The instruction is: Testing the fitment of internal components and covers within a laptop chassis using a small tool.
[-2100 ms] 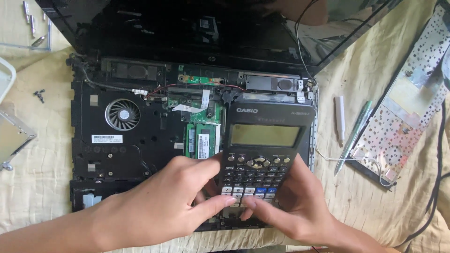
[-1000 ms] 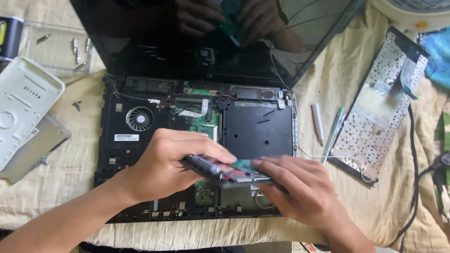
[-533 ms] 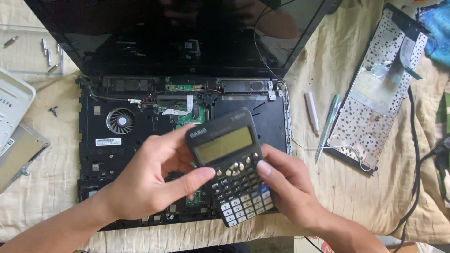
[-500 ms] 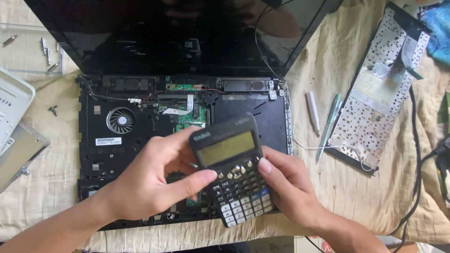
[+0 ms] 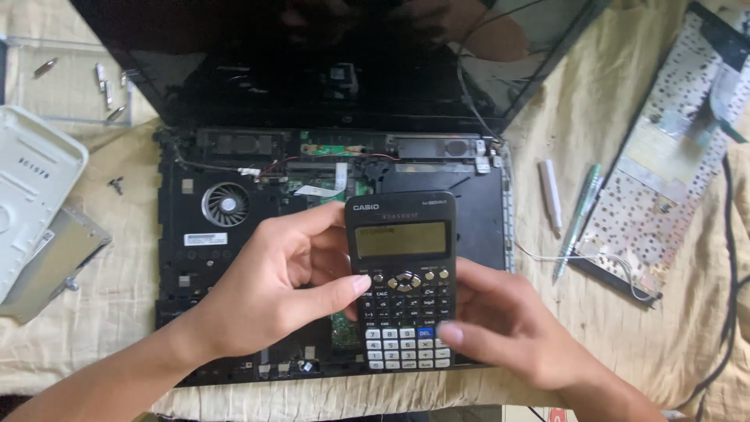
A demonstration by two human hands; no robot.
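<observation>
A black scientific calculator (image 5: 402,258) with a greenish screen and grey and blue keys is held face up over an opened laptop (image 5: 234,234). My left hand (image 5: 273,289) grips its left edge, thumb tip on the upper keys. My right hand (image 5: 508,328) holds its lower right side, thumb lying over the bottom keys. The laptop's keyboard is off, so its fan (image 5: 225,205), circuit boards and cables show. Its dark screen (image 5: 328,55) stands open behind.
A detached keyboard (image 5: 664,180) lies face down at the right, with a white pen cap (image 5: 551,195) and a green pen (image 5: 578,219) beside it. A white drive casing (image 5: 35,187) and metal plate (image 5: 55,262) lie left. Small screws (image 5: 109,86) lie far left. A black cable (image 5: 730,258) runs along the right.
The calculator was turned over edge-on and brought face up. Since half a second ago it has straightened from tilted to upright, and both thumbs have settled on its keys.
</observation>
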